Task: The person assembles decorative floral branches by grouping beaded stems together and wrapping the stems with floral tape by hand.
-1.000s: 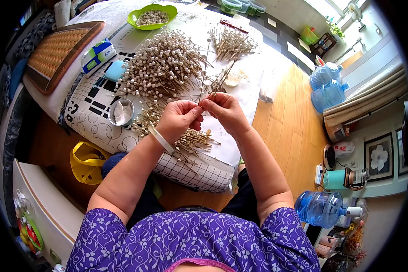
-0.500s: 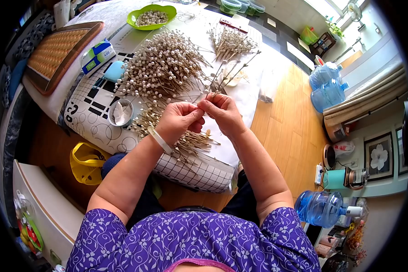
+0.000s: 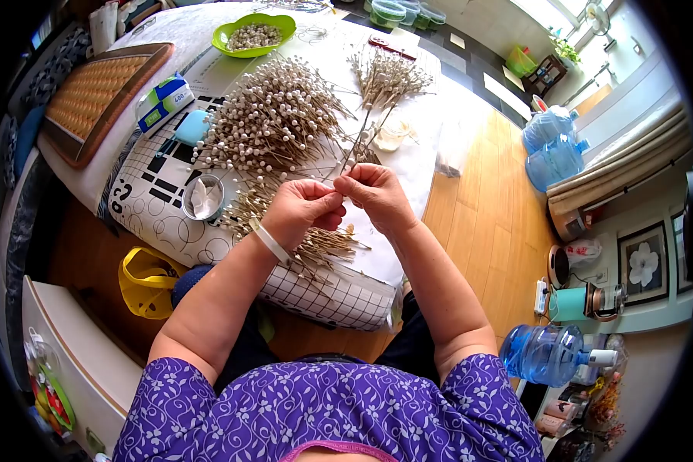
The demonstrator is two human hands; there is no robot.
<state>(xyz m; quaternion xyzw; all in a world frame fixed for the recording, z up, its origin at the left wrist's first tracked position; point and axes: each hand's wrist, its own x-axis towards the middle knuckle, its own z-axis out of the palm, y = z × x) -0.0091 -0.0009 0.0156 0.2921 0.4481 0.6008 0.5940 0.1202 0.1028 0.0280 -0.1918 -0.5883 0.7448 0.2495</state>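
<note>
Over the near part of the table, my left hand (image 3: 304,208) and my right hand (image 3: 376,196) meet at the fingertips, both closed in a pinch. Thin dark stems (image 3: 359,138) rise from the fingers of my right hand. What my left fingertips pinch is too small to make out. Beyond the hands lies a large heap of white-tipped dried stems (image 3: 273,115). A smaller pile of stems (image 3: 327,246) sits under and beside my left wrist, partly hidden by it. Farther right is another bunch of stems (image 3: 389,77).
A green bowl (image 3: 227,45) holds white round heads. Left of the heap are a round tin (image 3: 189,206) with white pieces, a light-blue case (image 3: 192,127) and a tissue pack (image 3: 164,104). A pale, flower-like piece (image 3: 393,137) lies to the right. Below hangs a yellow bag (image 3: 142,289).
The dark stems at my right hand have swung from a slant to the right to a more upright, narrower position. Both hands stay nearly in place, still pinched together.
</note>
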